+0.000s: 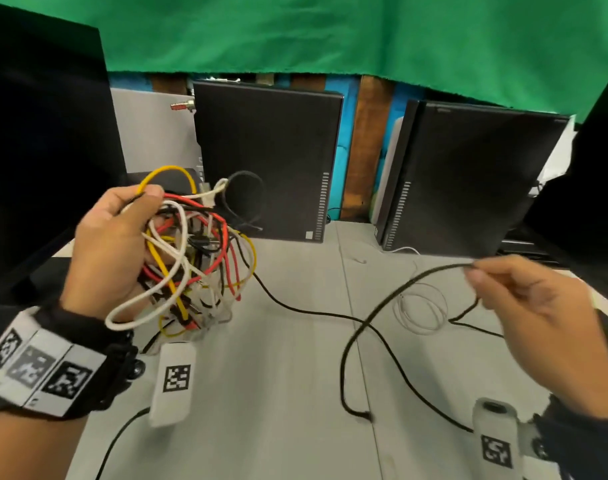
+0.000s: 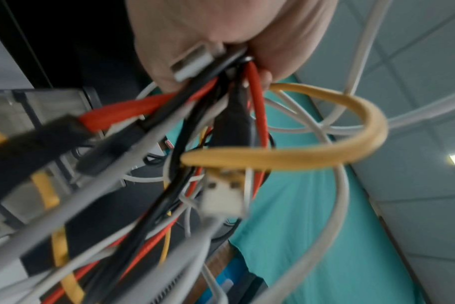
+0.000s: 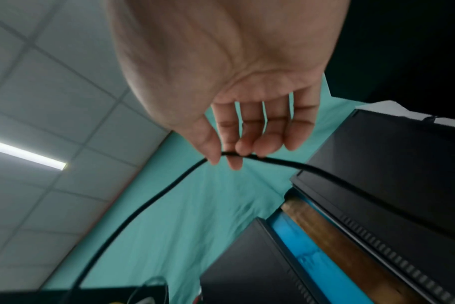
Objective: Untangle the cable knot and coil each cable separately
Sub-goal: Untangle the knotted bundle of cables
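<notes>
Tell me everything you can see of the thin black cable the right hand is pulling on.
The thin black cable is round, matte and rubbery-looking. The right hand pinches it between thumb and fingertips, raised above the grey table. From the pinch it arcs down to loose curves on the table; a strand runs toward the multicoloured cable tangle that the left hand grips. No plug is clearly visible.

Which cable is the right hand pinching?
The thin black cable, pinched by the right hand; the red, yellow and white ones stay bunched in the left hand.
</notes>
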Tool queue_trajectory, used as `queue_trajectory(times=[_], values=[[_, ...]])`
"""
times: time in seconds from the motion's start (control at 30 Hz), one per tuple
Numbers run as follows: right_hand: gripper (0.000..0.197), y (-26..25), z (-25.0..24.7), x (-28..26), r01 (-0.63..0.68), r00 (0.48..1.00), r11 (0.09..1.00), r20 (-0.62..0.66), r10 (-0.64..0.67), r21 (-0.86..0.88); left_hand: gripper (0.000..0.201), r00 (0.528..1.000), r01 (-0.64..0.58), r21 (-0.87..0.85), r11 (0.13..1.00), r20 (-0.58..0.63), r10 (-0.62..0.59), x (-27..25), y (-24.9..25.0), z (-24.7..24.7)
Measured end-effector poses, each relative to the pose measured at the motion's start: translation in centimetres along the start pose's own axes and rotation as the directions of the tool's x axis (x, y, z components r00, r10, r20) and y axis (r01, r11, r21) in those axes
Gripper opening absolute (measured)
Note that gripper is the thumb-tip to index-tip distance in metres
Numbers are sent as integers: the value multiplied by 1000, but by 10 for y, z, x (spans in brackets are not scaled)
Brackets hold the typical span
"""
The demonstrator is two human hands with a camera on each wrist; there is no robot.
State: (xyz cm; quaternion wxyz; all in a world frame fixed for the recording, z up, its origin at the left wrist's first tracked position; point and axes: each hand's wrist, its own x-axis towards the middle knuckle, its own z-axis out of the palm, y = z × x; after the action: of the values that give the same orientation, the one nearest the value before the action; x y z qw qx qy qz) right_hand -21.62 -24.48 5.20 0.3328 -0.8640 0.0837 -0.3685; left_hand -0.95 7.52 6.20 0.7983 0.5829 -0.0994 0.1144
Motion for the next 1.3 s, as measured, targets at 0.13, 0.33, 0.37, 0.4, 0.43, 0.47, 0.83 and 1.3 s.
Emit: queue_trajectory(times=[0.13, 0.33, 0.37, 0.4, 0.43, 0.47, 0.83, 1.3], values=[[13, -2, 30, -10, 18, 995, 998, 95, -23, 54, 2, 987, 16, -107, 994, 162, 2, -22, 3, 19], [12, -7, 42, -14, -18, 999, 981, 47, 9, 195, 3, 912, 96, -163, 982, 410, -22, -39, 11, 25], [11, -6, 44, -14, -36, 998, 978, 63, 24, 203, 4, 902, 102, -164, 981, 431, -21, -41, 12, 25], [12, -5, 47, -14, -50, 996, 978, 86, 33, 204, 3, 894, 108, -168, 980, 447, -22, -43, 11, 25], [13, -4, 50, -15, -65, 993, 975, 106, 43, 212, 4, 883, 110, -175, 978, 469, -16, -46, 10, 26], [14, -4, 54, -16, -78, 991, 971, 123, 51, 226, 6, 869, 114, -183, 976, 494, -9, -49, 10, 28], [46, 0, 80, -23, -211, 889, 846, 456, -41, 489, 22, 674, 277, -200, 940, 737, -42, -59, -2, 30], [27, 1, 75, -23, -95, 901, 879, 415, -123, 466, 15, 640, 497, -152, 854, 729, -243, -64, -12, 42]])
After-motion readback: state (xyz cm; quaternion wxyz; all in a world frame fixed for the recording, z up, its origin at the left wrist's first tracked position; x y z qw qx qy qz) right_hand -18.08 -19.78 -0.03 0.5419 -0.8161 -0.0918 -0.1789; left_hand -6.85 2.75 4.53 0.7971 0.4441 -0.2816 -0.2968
